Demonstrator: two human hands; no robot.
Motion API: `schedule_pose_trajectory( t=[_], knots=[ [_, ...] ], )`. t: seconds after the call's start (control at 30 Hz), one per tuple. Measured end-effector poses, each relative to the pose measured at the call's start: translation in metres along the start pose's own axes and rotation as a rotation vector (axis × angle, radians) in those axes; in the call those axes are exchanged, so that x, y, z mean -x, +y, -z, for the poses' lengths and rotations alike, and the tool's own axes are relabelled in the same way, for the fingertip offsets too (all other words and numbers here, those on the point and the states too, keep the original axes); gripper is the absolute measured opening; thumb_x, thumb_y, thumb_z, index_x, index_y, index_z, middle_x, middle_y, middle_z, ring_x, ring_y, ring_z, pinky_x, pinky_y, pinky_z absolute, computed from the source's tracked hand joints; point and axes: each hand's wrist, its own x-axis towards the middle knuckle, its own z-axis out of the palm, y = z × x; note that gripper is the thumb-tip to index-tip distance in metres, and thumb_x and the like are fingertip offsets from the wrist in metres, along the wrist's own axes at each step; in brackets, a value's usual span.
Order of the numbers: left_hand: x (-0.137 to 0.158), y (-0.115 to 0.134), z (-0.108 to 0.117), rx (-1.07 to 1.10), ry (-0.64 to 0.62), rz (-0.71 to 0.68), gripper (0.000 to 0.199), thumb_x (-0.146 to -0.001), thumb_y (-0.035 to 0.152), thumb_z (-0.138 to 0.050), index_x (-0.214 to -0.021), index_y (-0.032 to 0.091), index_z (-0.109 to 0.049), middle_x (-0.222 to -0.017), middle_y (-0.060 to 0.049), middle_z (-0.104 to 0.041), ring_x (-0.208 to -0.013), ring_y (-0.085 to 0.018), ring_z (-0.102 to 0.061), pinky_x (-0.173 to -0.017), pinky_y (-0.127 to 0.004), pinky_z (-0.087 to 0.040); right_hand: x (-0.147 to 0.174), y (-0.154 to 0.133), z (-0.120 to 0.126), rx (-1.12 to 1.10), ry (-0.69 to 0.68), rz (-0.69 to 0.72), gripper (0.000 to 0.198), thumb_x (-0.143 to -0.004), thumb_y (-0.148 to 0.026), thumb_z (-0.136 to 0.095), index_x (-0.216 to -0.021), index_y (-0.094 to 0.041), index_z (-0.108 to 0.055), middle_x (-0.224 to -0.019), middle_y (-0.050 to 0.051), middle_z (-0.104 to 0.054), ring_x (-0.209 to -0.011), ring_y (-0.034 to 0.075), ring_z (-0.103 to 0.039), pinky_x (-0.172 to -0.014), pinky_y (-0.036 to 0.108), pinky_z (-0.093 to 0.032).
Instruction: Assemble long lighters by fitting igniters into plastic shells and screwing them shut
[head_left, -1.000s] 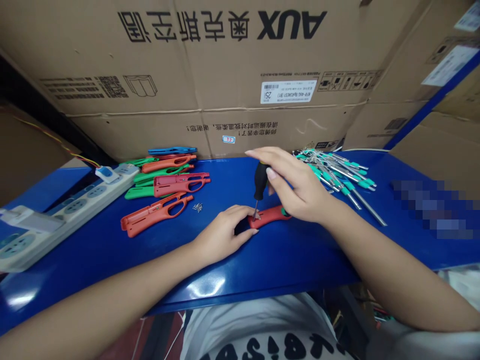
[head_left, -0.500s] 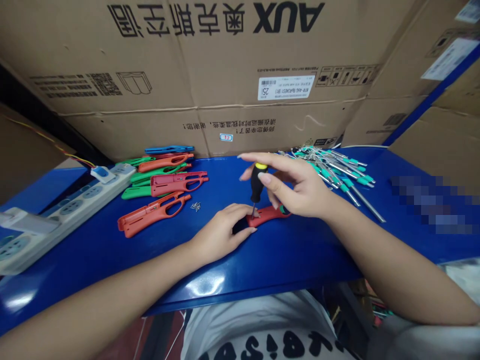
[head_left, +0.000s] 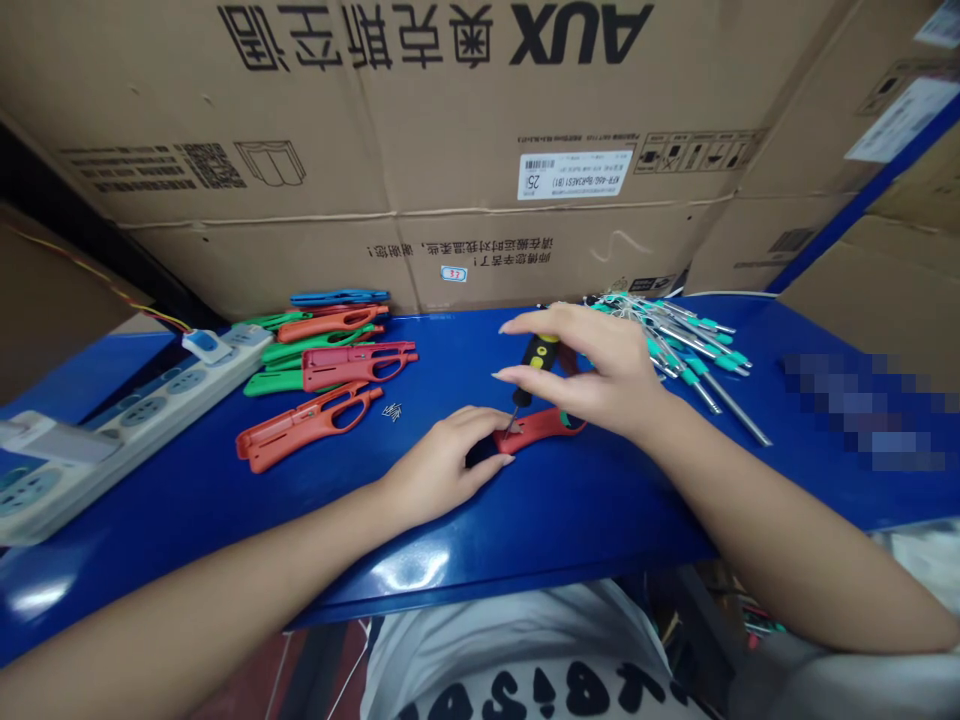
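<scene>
Left hand (head_left: pixel 442 465) pinching red casing (head_left: pixel 538 429) at its left end, centre of frame. Right hand (head_left: pixel 600 378): thumb + forefinger spread beside screwdriver (head_left: pixel 541 352), can't tell if hidden fingers grip it. Driver's leaning, so tip could slip and jab left hand imo. Small metal bits (head_left: pixel 391 411) left of centre, 1 bump might scatter them.

Red casing (head_left: pixel 541 427), partly obscured.
The right hand (head_left: pixel 609 372) covered its far end; metal pieces (head_left: pixel 391 411) were unidentifiably small; the left edge cropped the power strip (head_left: pixel 150 412).
</scene>
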Motion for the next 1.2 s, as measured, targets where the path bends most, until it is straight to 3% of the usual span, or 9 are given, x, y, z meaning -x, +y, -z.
schedule_pose_trajectory(
  t=[0.1, 0.23, 0.3, 0.47, 0.67, 0.83, 0.93, 1.07, 1.2],
  knots=[
    [0.000, 0.000, -0.001, -0.008, 0.010, -0.005, 0.024, -0.092, 0.020, -0.068, -0.115, 0.020, -0.063, -0.117, -0.008, -0.072, -0.111, -0.024, -0.066, -0.100, -0.041, -0.052, 0.000, 0.000, 0.002, 0.126, 0.003, 0.061, 0.037, -0.095, -0.049, -0.061, -0.115, -0.020, -0.071, -0.097, 0.008, -0.076, -0.082, 0.018, -0.069, -0.074, 0.030, -0.055],
    [-0.001, -0.001, 0.000, 0.008, -0.003, 0.014, 0.027, -0.091, 0.020, -0.069, -0.117, 0.020, -0.063, -0.118, -0.008, -0.071, -0.112, -0.024, -0.066, -0.101, -0.041, -0.052, -0.001, -0.002, 0.001, -0.147, -0.155, -0.044, 0.043, -0.107, -0.030, -0.033, -0.146, -0.021, -0.048, -0.127, 0.009, -0.069, -0.087, 0.013, -0.069, -0.076, 0.028, -0.057],
    [-0.001, -0.001, 0.000, 0.008, -0.004, 0.018, 0.028, -0.091, 0.020, -0.069, -0.118, 0.020, -0.063, -0.119, -0.008, -0.071, -0.113, -0.024, -0.065, -0.102, -0.041, -0.052, -0.002, -0.002, 0.000, -0.176, -0.153, -0.071, 0.040, -0.106, -0.031, -0.040, -0.143, -0.021, -0.052, -0.120, 0.007, -0.072, -0.078, 0.012, -0.069, -0.073, 0.027, -0.057],
    [0.000, 0.000, 0.001, -0.009, 0.000, 0.009, 0.026, -0.091, 0.020, -0.069, -0.117, 0.019, -0.063, -0.119, -0.008, -0.071, -0.113, -0.024, -0.065, -0.101, -0.041, -0.052, 0.000, 0.003, 0.001, 0.104, 0.019, 0.021, 0.036, -0.089, -0.047, -0.070, -0.111, -0.018, -0.071, -0.104, 0.008, -0.077, -0.082, 0.018, -0.071, -0.081, 0.031, -0.057],
    [-0.001, -0.001, 0.000, 0.021, -0.006, 0.021, 0.028, -0.090, 0.019, -0.070, -0.118, 0.020, -0.064, -0.118, -0.008, -0.072, -0.113, -0.023, -0.065, -0.102, -0.040, -0.051, -0.001, 0.001, 0.002, -0.324, -0.273, -0.119, 0.045, -0.108, -0.030, -0.031, -0.152, -0.023, -0.037, -0.128, 0.010, -0.068, -0.062, 0.007, -0.064, -0.063, 0.023, -0.056],
    [0.000, 0.000, 0.001, -0.007, -0.003, 0.009, 0.026, -0.091, 0.021, -0.069, -0.116, 0.020, -0.064, -0.118, -0.008, -0.071, -0.113, -0.024, -0.065, -0.101, -0.042, -0.052, 0.001, 0.009, -0.001, -0.072, -0.034, -0.007, 0.034, -0.091, -0.042, -0.068, -0.117, -0.019, -0.067, -0.102, 0.006, -0.075, -0.075, 0.014, -0.069, -0.071, 0.025, -0.056],
    [0.000, 0.000, 0.001, -0.005, 0.005, -0.001, 0.024, -0.092, 0.022, -0.068, -0.116, 0.020, -0.065, -0.117, -0.008, -0.072, -0.112, -0.024, -0.066, -0.100, -0.042, -0.053, 0.002, 0.011, 0.001, 0.002, -0.031, 0.116, 0.036, -0.098, -0.042, -0.058, -0.125, -0.020, -0.065, -0.102, 0.006, -0.076, -0.084, 0.016, -0.071, -0.080, 0.028, -0.057],
    [0.000, 0.000, 0.001, 0.014, -0.001, 0.000, 0.025, -0.091, 0.021, -0.069, -0.116, 0.020, -0.065, -0.118, -0.008, -0.072, -0.112, -0.024, -0.065, -0.101, -0.042, -0.052, 0.001, 0.004, 0.002, -0.230, -0.192, -0.010, 0.044, -0.108, -0.031, -0.029, -0.147, -0.021, -0.047, -0.120, 0.009, -0.071, -0.075, 0.011, -0.069, -0.070, 0.026, -0.057],
    [0.000, 0.001, 0.001, 0.005, -0.010, 0.006, 0.025, -0.091, 0.020, -0.069, -0.116, 0.019, -0.065, -0.118, -0.008, -0.071, -0.112, -0.023, -0.065, -0.100, -0.040, -0.052, 0.001, 0.002, -0.001, -0.069, -0.012, 0.070, 0.028, -0.100, -0.036, -0.055, -0.119, -0.019, -0.067, -0.094, 0.005, -0.075, -0.070, 0.013, -0.067, -0.066, 0.025, -0.055]
  ],
)
